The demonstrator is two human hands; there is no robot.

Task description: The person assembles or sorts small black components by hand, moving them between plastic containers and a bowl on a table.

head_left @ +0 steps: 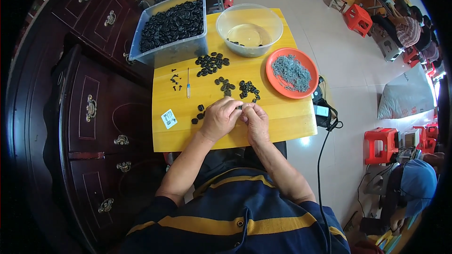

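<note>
Close together over the near part of the yellow table (pixel 282 127), my left hand (pixel 220 116) and my right hand (pixel 255 121) pinch a small black part (pixel 239 107) between their fingertips. Most of that part is hidden by the fingers. Just beyond them lie a group of small black pieces (pixel 248 88) and some dark oval pieces (pixel 225 84). A larger group of black oval pieces (pixel 212 63) lies farther off. Beside my left hand are a few black pieces (pixel 200 108). An orange-red plate (pixel 308 60) to the right holds many thin grey metal pins.
A clear bin (pixel 176 49) full of black parts stands at the back left, next to a clear round bowl (pixel 249 42). A thin screwdriver-like tool (pixel 188 84), tiny black bits (pixel 176 82) and a white label (pixel 169 118) lie leftward. A black cable (pixel 325 150) hangs at right.
</note>
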